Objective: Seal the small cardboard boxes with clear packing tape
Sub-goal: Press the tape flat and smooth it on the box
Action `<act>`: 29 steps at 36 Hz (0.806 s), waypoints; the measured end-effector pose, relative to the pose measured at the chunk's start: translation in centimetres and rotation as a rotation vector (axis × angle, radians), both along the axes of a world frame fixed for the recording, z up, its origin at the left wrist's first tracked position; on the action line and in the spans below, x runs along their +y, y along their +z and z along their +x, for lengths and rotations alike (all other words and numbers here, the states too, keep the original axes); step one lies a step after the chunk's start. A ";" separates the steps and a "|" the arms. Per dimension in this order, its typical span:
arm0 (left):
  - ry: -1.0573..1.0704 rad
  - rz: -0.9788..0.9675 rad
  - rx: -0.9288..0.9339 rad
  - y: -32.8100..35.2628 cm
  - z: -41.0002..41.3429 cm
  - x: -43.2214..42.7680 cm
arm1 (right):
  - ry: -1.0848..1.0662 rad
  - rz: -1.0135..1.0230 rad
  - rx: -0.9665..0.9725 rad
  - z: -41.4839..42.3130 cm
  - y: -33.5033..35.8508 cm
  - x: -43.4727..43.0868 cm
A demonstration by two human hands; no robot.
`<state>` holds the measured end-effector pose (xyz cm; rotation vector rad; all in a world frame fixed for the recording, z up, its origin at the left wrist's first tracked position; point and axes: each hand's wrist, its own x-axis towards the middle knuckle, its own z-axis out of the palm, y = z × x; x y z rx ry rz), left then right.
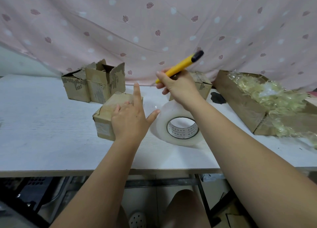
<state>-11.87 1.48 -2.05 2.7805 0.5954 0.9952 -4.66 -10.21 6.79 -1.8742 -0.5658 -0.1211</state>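
The box (104,114) is pressed onto the tabletop (51,125) by the left grip (130,119), fingers straight and spread. The knife (181,66) is clasped in the right grip (178,87), above the roll (161,125) just right of the box. The strand to be cut seems to lie between them.

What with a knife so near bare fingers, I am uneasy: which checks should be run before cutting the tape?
1. Knife gripped: right hand holds the yellow knife firmly. Ok.
2. Blade extended: the tip is blurred. Cannot tell.
3. Box steadied: left hand presses flat on the small box. Ok.
4. Strip taut between box and tape roll: only a faint glint shows. Cannot tell.
5. Left hand out of the cutting path: it spreads toward the roll, the thumb beside it. Not ok.
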 end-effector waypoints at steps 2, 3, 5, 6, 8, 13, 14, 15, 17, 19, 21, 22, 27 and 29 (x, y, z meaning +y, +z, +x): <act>0.005 0.011 0.017 0.1 -0.1 0.0 | 0.005 0.120 -0.021 -0.1 0.2 -0.3; 0.008 0.015 0.029 0.2 -0.2 0.0 | 0.003 0.139 -0.057 -0.2 0.3 -0.5; 0.002 0.006 0.068 0.4 -0.3 -0.1 | -0.012 0.129 -0.120 -0.4 0.8 -1.3; -0.010 0.000 0.090 0.5 -0.3 -0.2 | -0.021 0.103 -0.140 -0.4 1.1 -1.7; -0.031 0.005 0.127 0.7 -0.3 -0.5 | -0.018 0.053 -0.129 -0.2 1.6 -3.0; -0.049 0.006 0.176 0.7 -0.2 -0.5 | -0.107 -0.202 -0.091 2.1 0.8 -6.7; -0.053 0.008 0.174 0.6 -0.2 -0.4 | -0.153 -0.259 -0.092 2.8 0.3 -7.4; -0.055 0.009 0.172 0.5 -0.2 -0.3 | -0.220 -0.341 -0.103 3.5 -0.3 -8.2; -0.052 0.022 0.169 0.3 -0.2 -0.1 | -0.375 -0.597 -0.138 4.8 -1.6 -9.6; -0.050 0.029 0.167 0.2 -0.2 -0.1 | -0.473 -0.858 -0.122 5.6 -2.9 -10.6; -0.048 0.031 0.171 0.3 -0.3 -0.2 | -0.499 -1.043 -0.047 6.1 -3.9 -11.0; -0.044 0.033 0.170 0.3 -0.3 -0.2 | -0.485 -1.115 -0.001 6.3 -4.4 -11.1; -0.041 0.026 0.162 0.3 -0.4 -0.3 | -0.445 -1.263 0.082 6.5 -6.5 -11.0; -0.041 0.031 0.167 0.3 -0.5 -0.2 | -0.434 -1.270 0.095 6.5 -7.2 -10.8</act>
